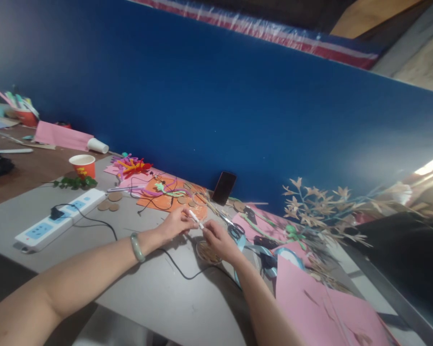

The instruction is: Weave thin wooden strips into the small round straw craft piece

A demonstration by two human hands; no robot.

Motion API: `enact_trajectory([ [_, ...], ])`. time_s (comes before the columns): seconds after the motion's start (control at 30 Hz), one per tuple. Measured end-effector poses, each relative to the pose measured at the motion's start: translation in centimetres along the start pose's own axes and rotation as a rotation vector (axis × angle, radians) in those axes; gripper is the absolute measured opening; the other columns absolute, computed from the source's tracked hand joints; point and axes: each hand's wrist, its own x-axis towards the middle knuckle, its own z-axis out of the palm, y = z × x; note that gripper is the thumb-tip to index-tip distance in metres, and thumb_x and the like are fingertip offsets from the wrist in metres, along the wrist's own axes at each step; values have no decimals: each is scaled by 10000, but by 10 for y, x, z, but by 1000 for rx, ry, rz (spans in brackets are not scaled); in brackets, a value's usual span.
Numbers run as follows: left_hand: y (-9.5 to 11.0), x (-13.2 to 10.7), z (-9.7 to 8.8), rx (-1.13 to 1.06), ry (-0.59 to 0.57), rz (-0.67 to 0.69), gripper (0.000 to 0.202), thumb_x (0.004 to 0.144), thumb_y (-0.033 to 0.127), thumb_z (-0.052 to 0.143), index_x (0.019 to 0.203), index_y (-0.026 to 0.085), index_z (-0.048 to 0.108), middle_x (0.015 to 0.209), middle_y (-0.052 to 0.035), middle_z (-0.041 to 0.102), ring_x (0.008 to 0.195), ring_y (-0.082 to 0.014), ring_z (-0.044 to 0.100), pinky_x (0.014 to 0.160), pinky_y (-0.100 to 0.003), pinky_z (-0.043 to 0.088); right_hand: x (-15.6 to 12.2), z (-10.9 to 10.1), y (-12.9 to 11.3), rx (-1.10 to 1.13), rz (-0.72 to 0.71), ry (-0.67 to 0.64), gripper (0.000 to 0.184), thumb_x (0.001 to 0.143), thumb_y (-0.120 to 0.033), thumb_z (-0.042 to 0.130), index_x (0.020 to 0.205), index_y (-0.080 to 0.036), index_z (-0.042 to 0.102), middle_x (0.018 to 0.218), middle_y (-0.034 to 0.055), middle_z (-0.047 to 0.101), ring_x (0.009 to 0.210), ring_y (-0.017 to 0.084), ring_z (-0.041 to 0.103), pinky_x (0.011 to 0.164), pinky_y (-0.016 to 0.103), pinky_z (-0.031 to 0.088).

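Observation:
A short white pen-like stick (196,218) sits between my two hands above the table; its exact kind is too small to make out. My left hand (176,224) pinches its one end with thumb and fingers, a green bangle (137,247) on that wrist. At the other end, the fingers of my right hand (218,239) are closed on it. Partly hidden below my right hand is a round brown item (206,253) on the grey tabletop (173,298). Scissors (235,231) lie just right of that hand.
A white power strip (63,218) with a black cable lies at left, near a paper cup (82,166). Behind are orange paper (157,203), pipe cleaners (133,166) and a phone (224,188) leaning on the blue partition (216,96). Pink paper (310,302) and dried stems (306,204) occupy the right.

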Motion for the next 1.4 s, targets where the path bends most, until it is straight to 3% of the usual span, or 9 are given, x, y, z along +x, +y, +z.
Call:
enact_trajectory([
  [0.13,-2,2,0,-18,38,17,455,601,365,762,793,186,391,558,43,568,413,-62,460,392,-167,296,-1,8,-2,112,10,22,167,858,-332,434,749,-214,478,576,-49,441,538,124,398,539,250,324],
  [0.3,-3,4,2,-40,79,-18,434,600,333,766,814,178,421,520,58,533,405,-67,469,387,-168,288,-2,13,-1,260,13,-44,149,867,-351,431,817,-221,486,585,-48,455,508,119,409,515,247,340],
  [0.5,-7,2,2,7,31,-43,441,599,326,770,780,181,395,558,52,543,408,-62,475,385,-171,302,1,13,-1,173,0,27,203,839,-378,488,729,-209,472,629,-38,467,601,125,435,581,248,361],
  [0.7,-12,2,3,19,4,-26,475,597,357,773,769,193,362,527,72,513,398,-65,470,376,-166,304,4,18,11,160,20,81,298,841,-449,480,667,-212,429,563,-52,417,551,120,386,524,241,313],
  [0.97,-16,2,5,56,-83,-47,403,665,480,691,762,102,588,660,-39,614,418,-56,475,403,-188,348,5,18,14,152,19,162,328,833,-468,491,637,-218,408,554,-45,422,546,125,385,525,253,311],
  [1.4,-14,1,6,121,-48,-77,354,694,446,657,727,94,650,611,-42,611,407,-57,446,383,-184,288,3,21,4,199,31,185,338,825,-485,507,640,-211,437,581,-41,441,558,123,404,542,255,323],
])
